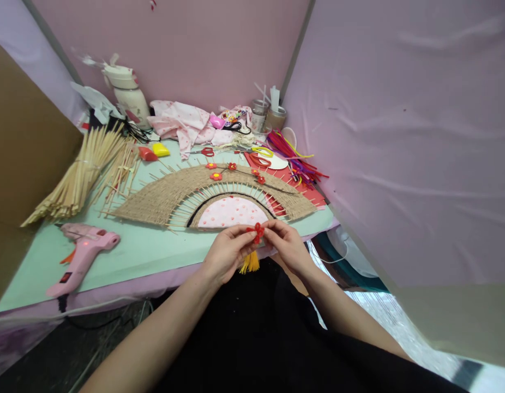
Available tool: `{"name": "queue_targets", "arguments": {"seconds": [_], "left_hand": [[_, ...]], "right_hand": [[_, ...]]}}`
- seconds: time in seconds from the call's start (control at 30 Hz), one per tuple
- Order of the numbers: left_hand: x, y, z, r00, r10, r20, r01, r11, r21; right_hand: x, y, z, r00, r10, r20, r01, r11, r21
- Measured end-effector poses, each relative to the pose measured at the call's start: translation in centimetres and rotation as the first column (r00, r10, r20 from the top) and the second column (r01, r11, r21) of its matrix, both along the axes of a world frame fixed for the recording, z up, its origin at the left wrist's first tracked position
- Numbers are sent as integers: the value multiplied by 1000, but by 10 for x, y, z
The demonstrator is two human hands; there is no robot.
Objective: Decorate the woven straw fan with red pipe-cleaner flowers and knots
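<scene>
Across the pale green counter point(154, 254), walled by pink panel point(174, 49) behind and lilac sheeting point(400, 164) right, crowded along the back with cloth point(179, 120) and bottle point(132, 103). Near the front edge, before the woven fan point(154, 199), pinching the red flower point(258, 233) between fingers of left hand point(227, 253) and right hand point(289, 248). Roomiest between fan and glue gun point(88, 251).

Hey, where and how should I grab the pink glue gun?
Probably by the handle, coming from the near table edge with your left hand, the closer one, once it lets go of the red flower. The glue gun lies on its side, its handle slanting toward that edge and its nozzle pointing left. A red light glows, so the nozzle may be hot.
</scene>
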State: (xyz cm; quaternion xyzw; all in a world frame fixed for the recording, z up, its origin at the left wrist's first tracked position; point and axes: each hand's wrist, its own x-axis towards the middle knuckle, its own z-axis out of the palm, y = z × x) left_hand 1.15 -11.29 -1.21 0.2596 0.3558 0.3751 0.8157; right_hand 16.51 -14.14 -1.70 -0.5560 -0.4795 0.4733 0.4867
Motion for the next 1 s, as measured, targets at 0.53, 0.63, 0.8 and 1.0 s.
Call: {"name": "queue_targets", "arguments": {"seconds": [0.53, 0.63, 0.8, 1.0], "left_hand": [[3, -7, 9, 999, -35, -20, 37, 993, 109], [4, -6, 6, 999, -12, -50, 20, 988, 156], [2, -1, 9, 992, 1, -126, 24, 979, 202], [5, 6, 18, 991, 132, 38, -134, 987, 89]], "right_hand": [[3, 1, 4, 937, 133, -324, -174, 979, -102], [-1, 1, 2, 959, 72, -274, -96, 992, -77], [-14, 5, 0, 956, -10, -292, -22, 994, -104], [-34, 17, -2, 860, -230, -457, 273, 962, 30]]}}
